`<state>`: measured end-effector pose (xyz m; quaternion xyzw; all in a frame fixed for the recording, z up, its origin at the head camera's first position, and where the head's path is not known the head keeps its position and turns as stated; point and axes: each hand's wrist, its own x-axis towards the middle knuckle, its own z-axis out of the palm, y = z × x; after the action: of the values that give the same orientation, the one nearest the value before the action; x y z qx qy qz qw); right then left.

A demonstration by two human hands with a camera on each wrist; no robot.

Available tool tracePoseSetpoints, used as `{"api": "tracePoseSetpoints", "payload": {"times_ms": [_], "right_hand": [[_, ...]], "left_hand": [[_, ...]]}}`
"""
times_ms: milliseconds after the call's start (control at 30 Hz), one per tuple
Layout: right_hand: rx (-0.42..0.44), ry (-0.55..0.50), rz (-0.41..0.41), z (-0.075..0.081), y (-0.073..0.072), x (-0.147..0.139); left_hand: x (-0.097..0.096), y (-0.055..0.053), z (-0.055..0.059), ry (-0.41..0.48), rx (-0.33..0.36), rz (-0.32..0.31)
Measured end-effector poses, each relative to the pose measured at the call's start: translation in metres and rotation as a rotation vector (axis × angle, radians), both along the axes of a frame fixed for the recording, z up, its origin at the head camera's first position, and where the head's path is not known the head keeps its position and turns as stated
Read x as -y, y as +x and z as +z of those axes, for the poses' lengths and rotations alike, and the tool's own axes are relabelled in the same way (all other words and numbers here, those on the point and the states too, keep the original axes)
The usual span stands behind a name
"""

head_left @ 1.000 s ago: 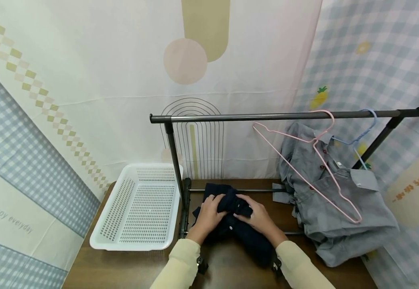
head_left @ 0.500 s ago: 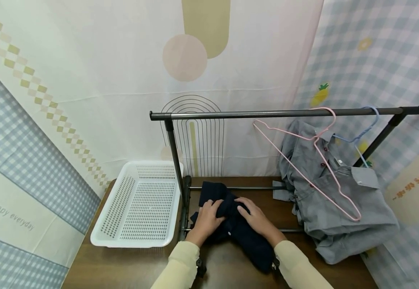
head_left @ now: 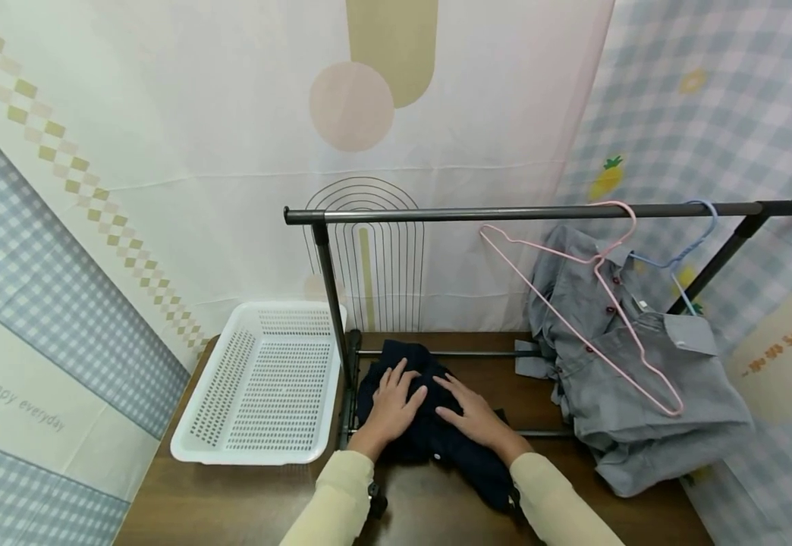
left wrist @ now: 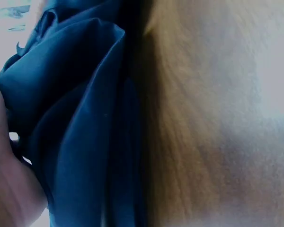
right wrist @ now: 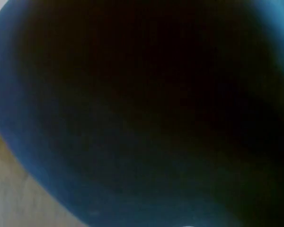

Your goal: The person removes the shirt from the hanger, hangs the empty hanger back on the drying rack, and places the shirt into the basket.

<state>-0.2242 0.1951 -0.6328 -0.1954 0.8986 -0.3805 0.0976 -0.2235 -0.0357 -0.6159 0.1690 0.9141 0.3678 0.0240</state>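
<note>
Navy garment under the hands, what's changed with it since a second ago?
The left hand and right hand have let go of its bunched folds. Their fingers now lie spread over the navy garment, which looks flatter. The white basket, pink hanger and gray shirt stayed put.

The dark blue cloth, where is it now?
In the head view, the dark blue cloth lies at lower centre, under the left hand and right hand, right of the white basket.
</note>
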Motion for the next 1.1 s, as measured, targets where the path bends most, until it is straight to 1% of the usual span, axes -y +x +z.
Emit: {"api": "tracePoseSetpoints", "payload": {"times_ms": [67,167,267,400,533,633,733,867,967,1100], "right_hand": [[-0.007,0.02,0.007,-0.001,0.0,0.0],[-0.014,0.04,-0.002,-0.003,0.0,0.001],[-0.002,0.052,-0.029,-0.004,0.0,0.002],[0.018,0.087,-0.07,-0.009,-0.001,0.003],[0.014,0.124,-0.085,-0.013,-0.003,0.004],[0.004,0.14,-0.089,-0.014,-0.004,0.004],[-0.002,0.148,-0.1,-0.015,-0.004,0.005],[-0.038,0.159,-0.122,-0.016,-0.005,0.006],[-0.083,0.161,-0.133,-0.017,-0.004,0.006],[-0.124,0.135,-0.147,-0.019,-0.004,0.006]], "left_hand": [[-0.001,-0.001,0.0,-0.005,0.004,0.0],[-0.001,-0.003,-0.003,-0.055,0.007,-0.009],[-0.001,-0.005,-0.007,-0.107,-0.002,-0.008],[-0.002,-0.006,-0.014,-0.157,0.0,0.028],[-0.002,-0.008,-0.02,-0.18,0.03,0.055],[-0.001,-0.01,-0.023,-0.188,0.052,0.032],[0.001,-0.011,-0.025,-0.193,0.059,-0.002],[0.005,-0.012,-0.024,-0.206,0.049,-0.05],[0.009,-0.011,-0.023,-0.218,0.046,-0.077],[0.013,-0.01,-0.023,-0.215,0.027,-0.085]]}}
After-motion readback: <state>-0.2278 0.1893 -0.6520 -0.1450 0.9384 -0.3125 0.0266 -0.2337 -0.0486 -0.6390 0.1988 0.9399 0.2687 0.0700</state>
